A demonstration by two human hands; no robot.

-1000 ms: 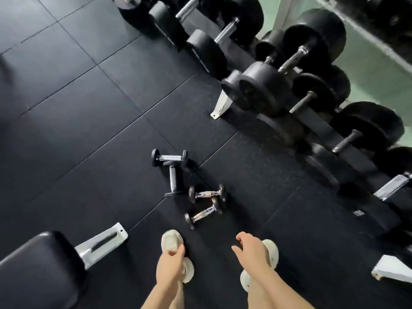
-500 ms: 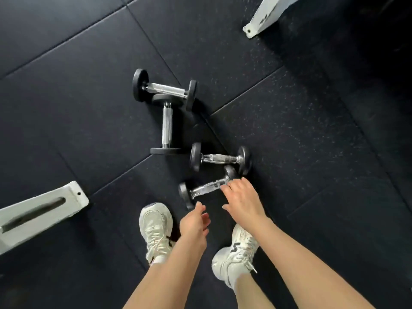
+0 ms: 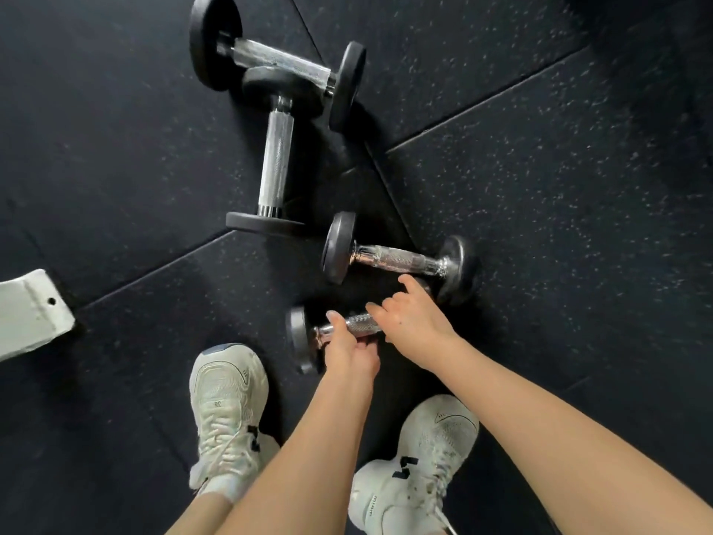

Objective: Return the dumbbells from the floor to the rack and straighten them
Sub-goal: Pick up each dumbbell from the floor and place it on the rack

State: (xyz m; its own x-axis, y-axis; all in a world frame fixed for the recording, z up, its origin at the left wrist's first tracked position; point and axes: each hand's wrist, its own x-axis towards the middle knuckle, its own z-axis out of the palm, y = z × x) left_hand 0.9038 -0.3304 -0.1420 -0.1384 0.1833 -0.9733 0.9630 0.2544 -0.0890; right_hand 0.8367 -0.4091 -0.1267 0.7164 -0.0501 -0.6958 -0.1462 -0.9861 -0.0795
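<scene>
Four black-plated dumbbells with chrome handles lie on the black rubber floor. My left hand (image 3: 349,347) grips the handle of the nearest small dumbbell (image 3: 300,337), thumb over the top and fingers under it. Over the right half of that handle hovers my right hand (image 3: 411,322), fingers loosely spread, hiding the dumbbell's right plate. Just beyond it lies a second small dumbbell (image 3: 397,259). Two larger dumbbells sit farther off: one (image 3: 276,164) points away from me, and the other (image 3: 277,61) lies across its far end. The rack is out of view.
My two white shoes (image 3: 227,403) (image 3: 420,457) stand just behind the nearest dumbbell. A white metal foot (image 3: 27,314) of some equipment juts in at the left edge. Speckled rubber floor tiles (image 3: 540,187) spread to the right.
I have bent down and the view has dropped closer to the floor. My left hand has closed round the nearest dumbbell's handle, and my right hand has moved over it.
</scene>
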